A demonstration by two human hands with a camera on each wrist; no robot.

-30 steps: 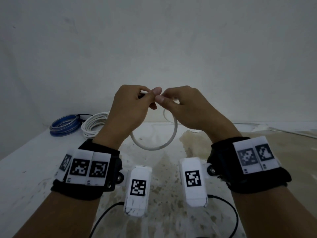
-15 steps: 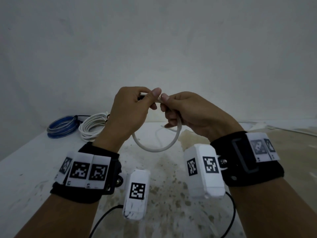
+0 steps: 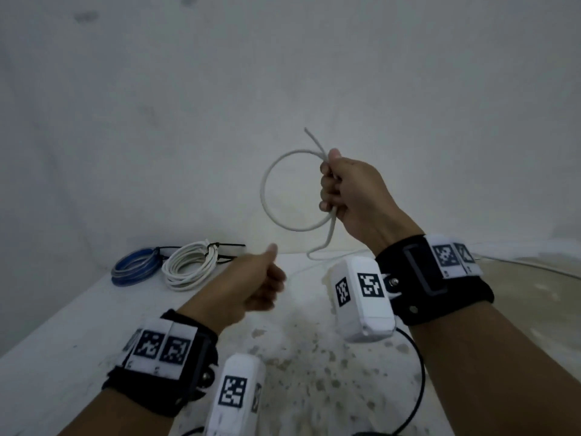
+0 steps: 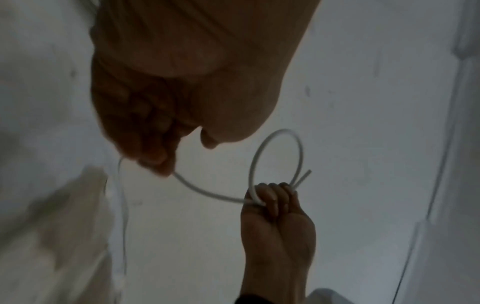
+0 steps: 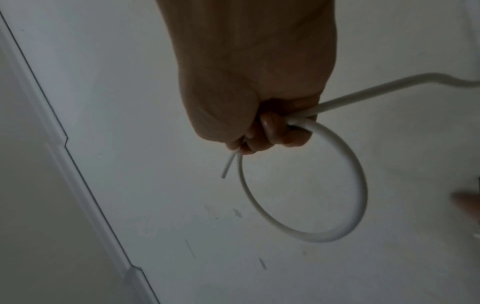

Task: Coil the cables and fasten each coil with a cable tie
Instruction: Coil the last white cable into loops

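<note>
our left hand [image 3: 251,287] let go of loop, curled round slack | right hand [image 3: 352,190] fists white cable [image 3: 270,212] | we wind 2nd turn next

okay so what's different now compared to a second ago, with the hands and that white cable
The right hand has lifted the white cable loop up and to the right, gripping it alone. The left hand let go of the loop, dropped toward the table and now pinches the trailing cable. The blue coil and tied white coil stayed put.
</note>
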